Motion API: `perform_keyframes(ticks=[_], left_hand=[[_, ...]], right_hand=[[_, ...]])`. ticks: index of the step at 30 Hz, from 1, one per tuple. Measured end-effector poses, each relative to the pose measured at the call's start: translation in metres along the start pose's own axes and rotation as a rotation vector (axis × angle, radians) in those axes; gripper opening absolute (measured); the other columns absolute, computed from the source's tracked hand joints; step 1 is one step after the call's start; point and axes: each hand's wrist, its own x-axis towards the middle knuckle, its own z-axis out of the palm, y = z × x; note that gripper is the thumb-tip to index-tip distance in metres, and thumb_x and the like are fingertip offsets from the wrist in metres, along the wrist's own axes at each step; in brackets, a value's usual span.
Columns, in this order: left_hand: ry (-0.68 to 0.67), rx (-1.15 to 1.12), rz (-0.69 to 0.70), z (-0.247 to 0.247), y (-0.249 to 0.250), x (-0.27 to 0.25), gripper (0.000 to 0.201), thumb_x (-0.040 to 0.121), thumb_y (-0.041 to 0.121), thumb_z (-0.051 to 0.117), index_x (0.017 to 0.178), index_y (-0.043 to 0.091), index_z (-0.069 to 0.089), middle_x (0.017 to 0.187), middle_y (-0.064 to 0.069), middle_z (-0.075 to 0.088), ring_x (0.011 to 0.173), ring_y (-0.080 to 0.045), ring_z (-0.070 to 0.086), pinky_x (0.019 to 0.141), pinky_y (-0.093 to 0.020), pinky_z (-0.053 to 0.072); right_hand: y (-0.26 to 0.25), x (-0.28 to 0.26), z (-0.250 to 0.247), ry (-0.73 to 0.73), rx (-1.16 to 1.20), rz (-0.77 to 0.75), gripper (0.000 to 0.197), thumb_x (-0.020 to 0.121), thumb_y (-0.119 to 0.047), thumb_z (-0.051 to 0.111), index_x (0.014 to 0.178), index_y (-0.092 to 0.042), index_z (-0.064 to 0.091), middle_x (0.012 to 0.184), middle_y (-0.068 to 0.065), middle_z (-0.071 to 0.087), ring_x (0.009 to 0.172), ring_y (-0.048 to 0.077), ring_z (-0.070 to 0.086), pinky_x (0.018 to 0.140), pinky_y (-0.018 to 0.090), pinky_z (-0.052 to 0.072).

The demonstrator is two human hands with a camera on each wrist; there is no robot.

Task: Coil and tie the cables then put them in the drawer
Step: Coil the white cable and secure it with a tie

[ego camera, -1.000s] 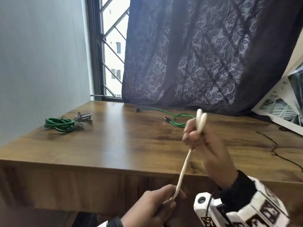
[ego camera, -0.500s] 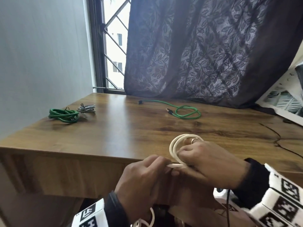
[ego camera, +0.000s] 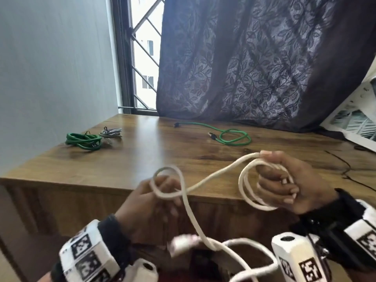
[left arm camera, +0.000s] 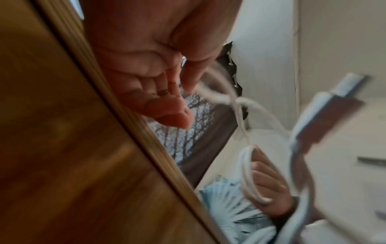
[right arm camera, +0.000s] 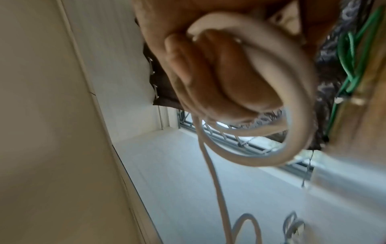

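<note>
A white cable [ego camera: 213, 176] runs between my two hands in front of the wooden desk [ego camera: 142, 159]. My right hand [ego camera: 284, 184] grips a few coiled loops of the white cable [right arm camera: 261, 99], fingers curled through them. My left hand [ego camera: 160, 198] holds a fresh loop of the same cable; its fingers [left arm camera: 167, 102] curl beside the strand [left arm camera: 229, 99]. The rest hangs down, with a plug [ego camera: 183, 244] near the bottom. A loose green cable [ego camera: 230, 137] lies at the desk's back. A coiled green cable [ego camera: 83, 140] and a small grey bundle [ego camera: 110, 132] lie at the left.
A dark patterned curtain [ego camera: 254, 58] hangs behind the desk beside a barred window [ego camera: 144, 53]. A thin black wire [ego camera: 350, 174] trails across the desk's right side. A printed sheet [ego camera: 354, 127] leans at the far right. A grey wall [ego camera: 50, 68] bounds the left.
My hands were together at the desk's edge; now they have drawn apart. The right keeps the coil, and the left has pulled out a new loop of white cable.
</note>
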Motion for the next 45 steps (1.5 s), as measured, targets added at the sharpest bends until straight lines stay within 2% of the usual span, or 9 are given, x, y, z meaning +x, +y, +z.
perform_keyframes(ticks=[6, 9, 14, 20, 25, 31, 39, 42, 45], left_hand=[[0.486, 0.511, 0.388, -0.034, 0.036, -0.003, 0.017, 0.093, 0.008, 0.050, 0.080, 0.011, 0.060, 0.060, -0.002, 0.061, 0.049, -0.002, 0.056, 0.041, -0.013, 0.041], [0.259, 0.733, 0.632, 0.003, 0.056, -0.012, 0.016, 0.082, 0.032, 0.059, 0.089, 0.018, 0.064, 0.087, 0.006, 0.069, 0.081, -0.001, 0.064, 0.067, -0.012, 0.049], [-0.254, 0.919, 0.490, 0.042, 0.037, 0.001, 0.047, 0.077, 0.039, 0.057, 0.120, 0.022, 0.049, 0.118, 0.006, 0.061, 0.112, -0.005, 0.055, 0.098, -0.027, 0.043], [-0.101, 0.634, 0.483, 0.049, 0.005, -0.005, 0.014, 0.081, 0.034, 0.048, 0.093, 0.028, 0.053, 0.077, -0.004, 0.057, 0.077, -0.030, 0.058, 0.075, -0.048, 0.050], [-0.169, 0.696, 0.365, 0.049, -0.002, -0.008, 0.014, 0.087, 0.003, 0.051, 0.091, 0.016, 0.050, 0.072, 0.007, 0.059, 0.056, 0.006, 0.054, 0.054, -0.010, 0.044], [-0.214, 0.795, 0.384, 0.050, -0.014, -0.018, 0.031, 0.074, -0.007, 0.053, 0.080, 0.023, 0.062, 0.085, 0.006, 0.058, 0.074, 0.004, 0.055, 0.065, -0.005, 0.037], [-0.111, 0.824, 0.686, 0.047, -0.001, -0.031, 0.032, 0.080, -0.008, 0.048, 0.090, 0.020, 0.062, 0.088, 0.009, 0.056, 0.070, 0.000, 0.055, 0.065, -0.013, 0.043], [-0.134, 0.705, 0.701, 0.047, 0.006, -0.035, 0.026, 0.083, 0.001, 0.047, 0.098, 0.018, 0.061, 0.098, 0.005, 0.058, 0.068, 0.006, 0.055, 0.063, -0.012, 0.045], [-0.130, 0.430, 0.576, 0.044, 0.014, -0.035, 0.019, 0.080, 0.013, 0.054, 0.097, 0.014, 0.060, 0.096, -0.021, 0.059, 0.044, -0.018, 0.048, 0.047, -0.015, 0.036]], right_hand=[[-0.012, -0.004, 0.009, 0.280, -0.419, -0.025, 0.050, 0.058, -0.054, 0.067, 0.040, -0.022, 0.034, 0.027, -0.008, 0.024, 0.025, 0.009, 0.018, 0.037, 0.027, 0.005], [-0.008, 0.007, 0.018, 0.267, -0.453, -0.018, 0.043, 0.063, -0.047, 0.060, 0.041, -0.022, 0.034, 0.028, -0.007, 0.023, 0.025, 0.008, 0.016, 0.034, 0.022, 0.007], [-0.014, 0.017, 0.034, 0.110, -0.339, -0.019, 0.044, 0.065, -0.047, 0.065, 0.041, -0.023, 0.037, 0.028, -0.009, 0.028, 0.026, 0.008, 0.021, 0.033, 0.021, 0.010], [-0.031, 0.027, 0.029, -0.117, 0.195, -0.154, 0.046, 0.091, -0.046, 0.043, 0.058, -0.013, 0.048, 0.038, -0.001, 0.035, 0.042, 0.014, 0.051, 0.042, 0.023, 0.028], [-0.018, 0.040, 0.043, -0.061, 0.456, -0.489, 0.041, 0.097, -0.043, 0.031, 0.079, -0.011, 0.050, 0.065, 0.004, 0.055, 0.069, 0.017, 0.057, 0.068, 0.027, 0.048], [-0.007, 0.048, 0.051, 0.422, -0.337, -0.784, 0.026, 0.091, -0.042, 0.037, 0.076, -0.023, 0.045, 0.058, -0.005, 0.047, 0.051, 0.013, 0.045, 0.059, 0.025, 0.046], [0.023, 0.043, 0.007, 0.507, -1.931, -0.657, 0.053, 0.092, -0.049, 0.028, 0.079, -0.008, 0.059, 0.063, 0.008, 0.062, 0.055, 0.028, 0.059, 0.059, 0.030, 0.036], [0.024, 0.041, 0.003, 0.402, -2.079, -0.576, 0.039, 0.085, -0.042, 0.038, 0.069, -0.010, 0.054, 0.056, 0.008, 0.059, 0.050, 0.027, 0.055, 0.059, 0.029, 0.035], [0.015, 0.032, 0.004, 0.346, -2.067, -0.374, 0.056, 0.084, -0.061, 0.023, 0.070, -0.015, 0.051, 0.063, 0.009, 0.062, 0.064, 0.029, 0.061, 0.067, 0.032, 0.040]])
